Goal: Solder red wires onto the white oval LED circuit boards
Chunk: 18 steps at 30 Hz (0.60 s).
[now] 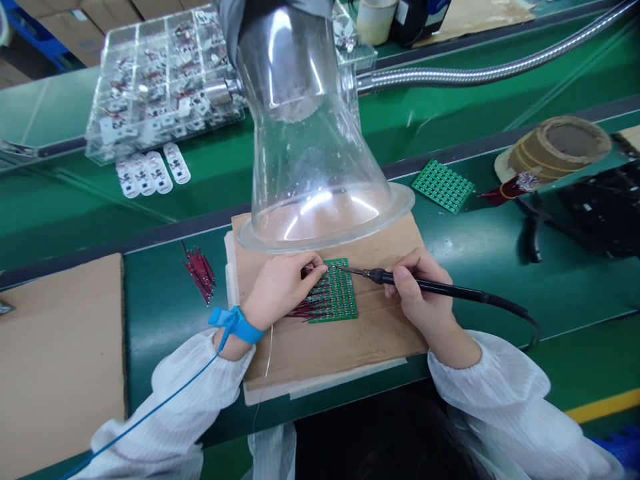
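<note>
A green circuit board panel [346, 297] lies on a sheet of cardboard [385, 343], with several dark red wires [304, 311] sticking out from its left side. My left hand [280, 283], wearing a blue wrist strap [240, 325], is pinched at the board's upper left. Thin solder wire [270, 353] trails down from below it; the fingertips partly hide what they grip. In my right hand [425, 293] is a soldering iron [435, 287], held like a pen. Its tip reaches the board's top edge, close to the left fingertips; contact is too small to tell.
A clear fume hood [320, 167] on a flexible metal pipe [450, 77] hangs just above the board. Loose red wires [200, 273] lie left. Another green panel [443, 185] and a cardboard spool [555, 153] stand right. A divided clear tray [160, 80] sits behind.
</note>
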Motion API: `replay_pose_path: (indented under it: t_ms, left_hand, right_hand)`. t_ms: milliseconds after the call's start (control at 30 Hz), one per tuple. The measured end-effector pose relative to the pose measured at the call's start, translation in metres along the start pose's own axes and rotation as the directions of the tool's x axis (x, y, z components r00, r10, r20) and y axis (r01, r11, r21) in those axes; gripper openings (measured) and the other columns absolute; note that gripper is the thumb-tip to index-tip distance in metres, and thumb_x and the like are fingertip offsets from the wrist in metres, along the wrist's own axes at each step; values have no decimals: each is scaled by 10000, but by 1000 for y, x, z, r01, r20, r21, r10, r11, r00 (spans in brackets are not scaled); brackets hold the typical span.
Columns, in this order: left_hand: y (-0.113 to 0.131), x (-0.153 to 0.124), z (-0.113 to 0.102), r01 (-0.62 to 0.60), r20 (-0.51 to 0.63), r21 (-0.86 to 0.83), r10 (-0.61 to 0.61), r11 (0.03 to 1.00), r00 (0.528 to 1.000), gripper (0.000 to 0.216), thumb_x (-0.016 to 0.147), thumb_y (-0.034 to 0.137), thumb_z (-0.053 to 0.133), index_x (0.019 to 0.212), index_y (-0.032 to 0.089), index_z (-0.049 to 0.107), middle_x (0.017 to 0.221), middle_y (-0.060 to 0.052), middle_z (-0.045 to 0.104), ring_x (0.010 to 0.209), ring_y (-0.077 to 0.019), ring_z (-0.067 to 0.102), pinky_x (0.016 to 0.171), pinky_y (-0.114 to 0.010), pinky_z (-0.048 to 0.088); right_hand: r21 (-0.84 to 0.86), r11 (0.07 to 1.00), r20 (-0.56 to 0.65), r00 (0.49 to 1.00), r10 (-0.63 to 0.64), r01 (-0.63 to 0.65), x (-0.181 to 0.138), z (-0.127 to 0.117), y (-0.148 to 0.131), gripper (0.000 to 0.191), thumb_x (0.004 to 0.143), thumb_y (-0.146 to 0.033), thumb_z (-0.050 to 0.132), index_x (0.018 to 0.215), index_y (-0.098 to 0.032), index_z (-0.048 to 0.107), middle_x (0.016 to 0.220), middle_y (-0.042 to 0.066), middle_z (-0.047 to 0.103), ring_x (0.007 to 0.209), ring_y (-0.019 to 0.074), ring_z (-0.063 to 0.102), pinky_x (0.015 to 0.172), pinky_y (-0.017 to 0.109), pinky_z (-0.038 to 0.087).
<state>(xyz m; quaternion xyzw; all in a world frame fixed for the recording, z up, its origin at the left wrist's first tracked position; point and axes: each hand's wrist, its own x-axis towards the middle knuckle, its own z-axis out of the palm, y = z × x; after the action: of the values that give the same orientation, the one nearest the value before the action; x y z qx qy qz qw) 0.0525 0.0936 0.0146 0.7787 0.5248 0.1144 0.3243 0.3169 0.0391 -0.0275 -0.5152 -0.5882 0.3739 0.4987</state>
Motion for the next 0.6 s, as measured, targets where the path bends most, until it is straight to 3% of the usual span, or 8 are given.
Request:
replay_pose_path:
  t_ms: [333, 600]
  left_hand:
    - [1, -3, 8, -10, -68, 63, 14, 998, 998, 187, 1034, 348, 589, 918, 227, 672, 854, -16, 739, 796, -201, 675, 719, -333, 477]
    - [4, -2, 9, 48, -69, 87, -42, 995, 997, 166, 1021, 328, 610, 903, 227, 670, 847, -12, 717, 806, -207, 657, 691, -326, 430]
  right_hand:
    - [-116, 993, 10, 1000, 20, -19, -1, -1, 2, 265, 1055, -446, 640, 874, -259, 591, 675, -29, 653, 576, 170, 606, 559, 323, 511]
    - [-180, 984, 62, 998, 2, 9, -1, -4, -3, 236, 1044, -399, 661, 865, -262, 591, 641, -42, 637, 563, 166, 612, 553, 318, 469]
